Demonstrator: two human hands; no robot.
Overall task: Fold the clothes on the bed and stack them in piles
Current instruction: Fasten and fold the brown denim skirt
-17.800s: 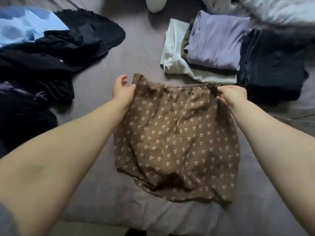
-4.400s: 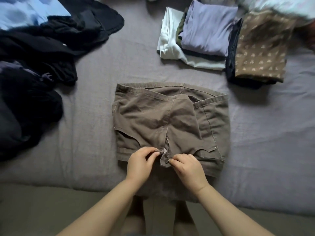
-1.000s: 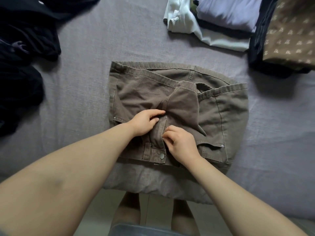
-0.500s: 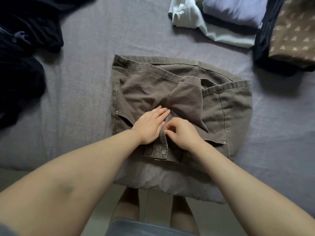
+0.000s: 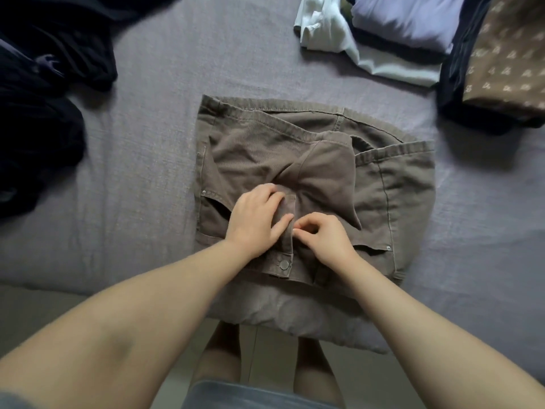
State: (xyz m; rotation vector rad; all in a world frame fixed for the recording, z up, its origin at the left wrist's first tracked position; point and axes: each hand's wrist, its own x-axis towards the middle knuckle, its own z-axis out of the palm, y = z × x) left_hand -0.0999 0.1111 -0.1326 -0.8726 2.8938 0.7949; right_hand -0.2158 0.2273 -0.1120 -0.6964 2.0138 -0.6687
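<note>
Both hands at the fly of the brown shorts (image 5: 392, 187), spread at the bed (image 5: 147, 172) edge; left hand (image 5: 256, 219) pressed flat on the placket; right hand (image 5: 321, 237) pinched, seemingly on the zip; best pulled straight, cloth held taut; folded piles (image 5: 413, 33) beyond.

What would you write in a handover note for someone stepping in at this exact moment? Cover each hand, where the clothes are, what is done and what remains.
Left hand: fingers flat, pressing the fly of the brown shorts.
Right hand: fingers curled, pinching at the fly beside it, apparently the zip.
The shorts lie spread on the bed, waist button undone.
Done: folded pile at far right, with the patterned brown skirt on the dark stack beside it.
Left: close and fold the shorts, stack them, then fold the dark heap at left.
</note>
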